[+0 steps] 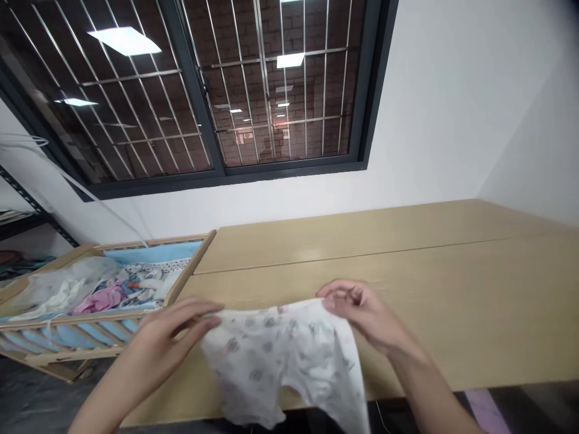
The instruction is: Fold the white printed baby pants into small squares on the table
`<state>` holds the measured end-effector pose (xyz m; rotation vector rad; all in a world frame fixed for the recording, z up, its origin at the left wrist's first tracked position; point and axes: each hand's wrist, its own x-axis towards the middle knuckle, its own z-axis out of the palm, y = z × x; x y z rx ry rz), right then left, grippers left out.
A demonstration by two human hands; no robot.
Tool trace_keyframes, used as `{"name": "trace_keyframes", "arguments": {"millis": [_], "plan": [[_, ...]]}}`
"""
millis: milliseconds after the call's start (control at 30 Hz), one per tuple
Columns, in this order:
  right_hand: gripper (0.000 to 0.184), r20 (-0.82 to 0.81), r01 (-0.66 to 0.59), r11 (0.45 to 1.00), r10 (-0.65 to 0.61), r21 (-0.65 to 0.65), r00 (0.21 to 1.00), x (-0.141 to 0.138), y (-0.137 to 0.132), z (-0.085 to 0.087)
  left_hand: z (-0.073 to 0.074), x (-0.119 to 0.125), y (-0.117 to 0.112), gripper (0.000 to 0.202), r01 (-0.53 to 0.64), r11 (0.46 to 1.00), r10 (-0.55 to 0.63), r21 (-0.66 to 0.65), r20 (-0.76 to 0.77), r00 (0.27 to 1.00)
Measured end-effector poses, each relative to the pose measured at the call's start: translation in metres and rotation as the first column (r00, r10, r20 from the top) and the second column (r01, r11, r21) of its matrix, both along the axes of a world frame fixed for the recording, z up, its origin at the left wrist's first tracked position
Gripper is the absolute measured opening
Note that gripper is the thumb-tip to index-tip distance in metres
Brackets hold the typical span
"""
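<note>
- Left hand (169, 331), head view: thumb and fingers pinched narrow on one top corner of the small printed pants (257, 355).
- Right hand (366, 310): likewise pinched, at the opposite top corner.
- Pants: spread between the hands, legs hanging at the near edge of the table (452, 301).
- Step, as I judge: holding the garment open; next move calls for even tension at both corners.

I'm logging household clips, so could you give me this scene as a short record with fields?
Item: white printed pants, waist edge uppermost
Left hand: grip pinched on one waist corner
Right hand: grip pinched on the other
Surface: wooden table
Left side: wooden crib, blue-lined, holding rumpled cloths
Background: barred window, white wall
</note>
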<state>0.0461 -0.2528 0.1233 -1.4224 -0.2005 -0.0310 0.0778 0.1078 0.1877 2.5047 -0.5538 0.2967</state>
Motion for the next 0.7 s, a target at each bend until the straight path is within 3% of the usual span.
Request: {"name": "trace_keyframes", "arguments": {"millis": [67, 133, 267, 367, 533, 633, 700], "plan": [[0.033, -0.004, 0.044, 0.994, -0.045, -0.095, 0.999, 0.023, -0.029, 0.006, 0.000, 0.039, -0.030, 0.041, 0.106, 0.994, -0.102, 0.019, -0.135, 0.986], [0.033, -0.029, 0.037, 0.981, -0.043, -0.192, 0.999, 0.055, -0.050, -0.002, -0.012, 0.082, -0.055, 0.038, 0.169, 0.985, -0.159, 0.041, -0.171, 0.972], [0.021, -0.125, -0.025, 0.930, -0.023, -0.368, 0.992, 0.136, -0.068, -0.047, -0.059, 0.161, -0.095, 0.030, 0.191, 0.976, -0.166, 0.104, -0.211, 0.963], [0.023, -0.154, 0.101, 0.818, -0.226, -0.567, 0.962, 0.192, -0.063, -0.089, -0.095, 0.203, -0.121, 0.023, 0.130, 0.980, -0.091, 0.151, -0.243, 0.966], [0.023, -0.095, 0.190, 0.692, -0.351, -0.696, 0.932, 0.251, -0.047, -0.144, -0.131, 0.235, -0.149, 0.027, 0.018, 0.966, 0.055, 0.259, -0.273, 0.960], [0.015, -0.044, 0.205, 0.611, -0.367, -0.764, 0.929, 0.269, -0.045, -0.165, -0.138, 0.231, -0.161, 0.033, -0.048, 0.950, 0.128, 0.310, -0.244, 0.961], [0.011, -0.004, 0.217, 0.559, -0.367, -0.801, 0.930, 0.275, -0.047, -0.175, -0.140, 0.215, -0.173, 0.033, -0.070, 0.943, 0.142, 0.325, -0.204, 0.969]]}}
